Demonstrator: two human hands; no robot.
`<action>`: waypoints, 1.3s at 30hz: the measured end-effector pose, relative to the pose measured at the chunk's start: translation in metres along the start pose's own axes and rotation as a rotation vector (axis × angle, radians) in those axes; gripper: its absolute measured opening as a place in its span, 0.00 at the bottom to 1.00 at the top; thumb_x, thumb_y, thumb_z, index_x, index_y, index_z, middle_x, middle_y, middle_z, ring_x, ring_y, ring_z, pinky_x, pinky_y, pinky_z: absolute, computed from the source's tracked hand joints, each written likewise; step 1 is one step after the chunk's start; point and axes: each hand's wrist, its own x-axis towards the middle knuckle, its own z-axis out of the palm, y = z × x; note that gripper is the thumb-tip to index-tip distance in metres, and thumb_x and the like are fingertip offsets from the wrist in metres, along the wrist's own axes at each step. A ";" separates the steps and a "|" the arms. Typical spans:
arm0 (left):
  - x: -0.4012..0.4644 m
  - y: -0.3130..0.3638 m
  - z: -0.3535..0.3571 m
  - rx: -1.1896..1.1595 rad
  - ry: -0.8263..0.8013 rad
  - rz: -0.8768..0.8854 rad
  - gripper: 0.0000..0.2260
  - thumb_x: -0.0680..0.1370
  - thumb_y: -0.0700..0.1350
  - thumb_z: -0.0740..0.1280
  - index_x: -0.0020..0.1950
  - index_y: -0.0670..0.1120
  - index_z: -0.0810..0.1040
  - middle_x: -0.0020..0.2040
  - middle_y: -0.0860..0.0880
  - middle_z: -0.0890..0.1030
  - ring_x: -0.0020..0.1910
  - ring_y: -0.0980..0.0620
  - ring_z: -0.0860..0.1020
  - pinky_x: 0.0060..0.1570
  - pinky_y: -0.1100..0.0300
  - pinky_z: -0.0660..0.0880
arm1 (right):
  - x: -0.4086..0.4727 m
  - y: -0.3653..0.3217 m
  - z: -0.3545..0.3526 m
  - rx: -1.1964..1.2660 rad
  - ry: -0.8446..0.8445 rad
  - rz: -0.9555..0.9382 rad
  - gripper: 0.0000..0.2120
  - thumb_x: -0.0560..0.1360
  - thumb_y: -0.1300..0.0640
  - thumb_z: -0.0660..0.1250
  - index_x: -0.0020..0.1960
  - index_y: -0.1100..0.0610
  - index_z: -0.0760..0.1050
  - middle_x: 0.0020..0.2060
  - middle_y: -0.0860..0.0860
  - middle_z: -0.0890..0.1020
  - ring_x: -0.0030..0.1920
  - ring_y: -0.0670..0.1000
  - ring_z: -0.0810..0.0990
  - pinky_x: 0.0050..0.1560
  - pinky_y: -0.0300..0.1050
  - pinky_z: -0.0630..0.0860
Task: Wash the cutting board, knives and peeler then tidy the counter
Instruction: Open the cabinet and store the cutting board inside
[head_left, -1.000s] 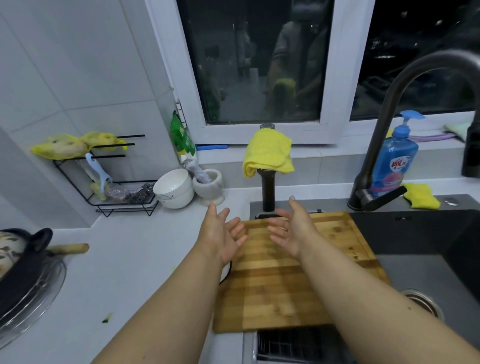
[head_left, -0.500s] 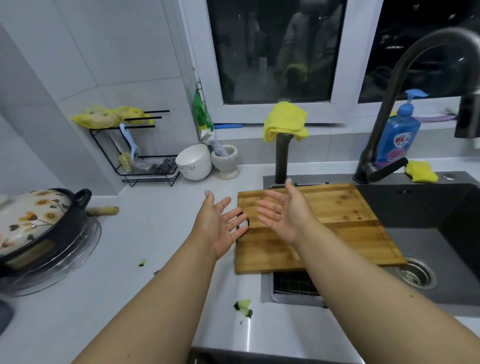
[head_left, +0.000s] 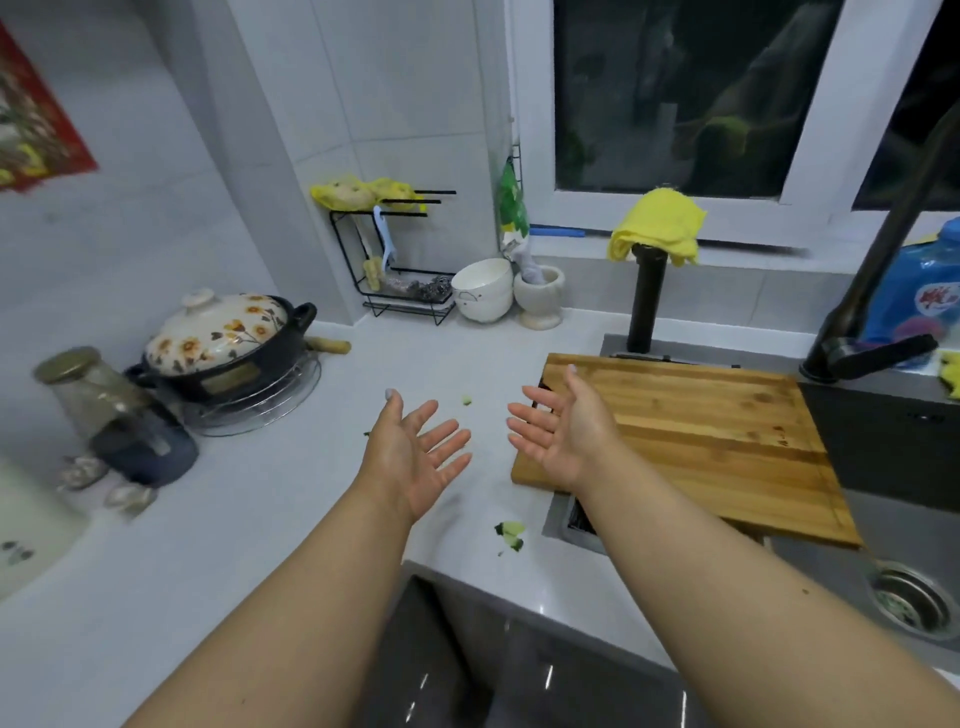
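Both palms up and empty, left hand (head_left: 415, 457) over the tabletop (head_left: 270, 499), right hand (head_left: 563, 431) at the cutting board (head_left: 717, 431) bridging the sink (head_left: 893, 499), washing looks unstarted, next probably gripping that board's edge.

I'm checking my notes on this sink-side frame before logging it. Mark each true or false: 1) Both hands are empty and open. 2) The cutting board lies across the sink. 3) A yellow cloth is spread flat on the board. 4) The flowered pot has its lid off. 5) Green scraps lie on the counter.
1) True: the left hand and right hand are open, palms up, holding nothing.
2) True: the cutting board bridges the sink at its left end.
3) False: the yellow cloth is draped over a black post behind the board.
4) False: the flowered lid sits on the pot.
5) True: green scraps lie on the counter near the sink edge.
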 end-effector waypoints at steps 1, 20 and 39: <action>-0.010 -0.006 -0.005 -0.001 0.025 0.017 0.31 0.79 0.66 0.50 0.74 0.48 0.67 0.69 0.40 0.71 0.62 0.42 0.75 0.61 0.46 0.72 | -0.005 0.005 -0.001 -0.006 -0.012 0.016 0.28 0.79 0.37 0.53 0.60 0.60 0.74 0.50 0.60 0.80 0.49 0.57 0.79 0.49 0.50 0.77; -0.206 -0.038 -0.171 0.513 0.453 0.130 0.29 0.77 0.70 0.44 0.71 0.61 0.69 0.77 0.52 0.59 0.77 0.49 0.53 0.73 0.41 0.45 | -0.086 0.188 0.048 -0.105 -0.028 0.490 0.30 0.80 0.40 0.54 0.68 0.65 0.68 0.61 0.61 0.75 0.62 0.59 0.74 0.64 0.54 0.70; -0.218 -0.135 -0.299 1.618 0.082 0.152 0.22 0.83 0.54 0.40 0.78 0.57 0.52 0.79 0.55 0.48 0.77 0.56 0.41 0.74 0.49 0.34 | -0.154 0.371 0.064 -0.045 0.115 0.529 0.42 0.76 0.30 0.43 0.72 0.64 0.63 0.69 0.63 0.69 0.68 0.61 0.70 0.69 0.56 0.66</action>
